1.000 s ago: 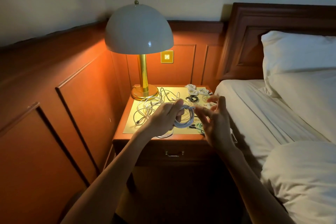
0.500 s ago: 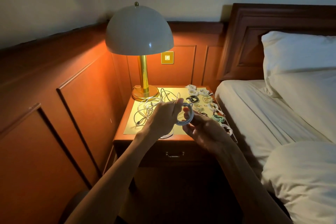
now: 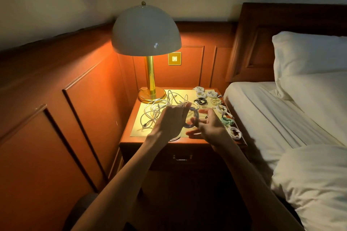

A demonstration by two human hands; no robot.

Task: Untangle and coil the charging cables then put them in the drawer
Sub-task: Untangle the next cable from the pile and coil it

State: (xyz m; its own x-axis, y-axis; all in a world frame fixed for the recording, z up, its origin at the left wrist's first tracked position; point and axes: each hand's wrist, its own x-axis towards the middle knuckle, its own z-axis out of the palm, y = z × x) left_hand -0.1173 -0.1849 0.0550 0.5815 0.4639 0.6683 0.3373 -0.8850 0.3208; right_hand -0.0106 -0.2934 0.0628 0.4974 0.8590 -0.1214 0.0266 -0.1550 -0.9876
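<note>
Holding the bluish coil (image 3: 188, 126) upright above the nightstand (image 3: 131, 141), the left hand (image 3: 170, 121) has its fingers and thumb closed round the ring's far side, which keeps the turns from springing apart. The right hand (image 3: 210, 129) sits just beside it, fingers curled in against the ring's near side and seemingly pinching a turn; I judge it is tucking or wrapping the tail, though the cable's end is too small and dim to make out.

To the left, the loose white tangle (image 3: 155, 111) lies on the nightstand's top near the foot of the lamp (image 3: 146, 30), which suggests more sorting to come. Along the right edge, next to the bed (image 3: 272, 110), the finished coils (image 3: 226, 121) lie in a row, apart from the tangle, probably so they stay tidy until stowed. The drawer (image 3: 182, 158) below is closed, so nothing looks put away yet.

A second ago the right hand was spread open beside the ring; half a second ago it was cupped beneath it. Now it has come up level, with fingers bent onto the coil. The left hand's grip has barely shifted.
</note>
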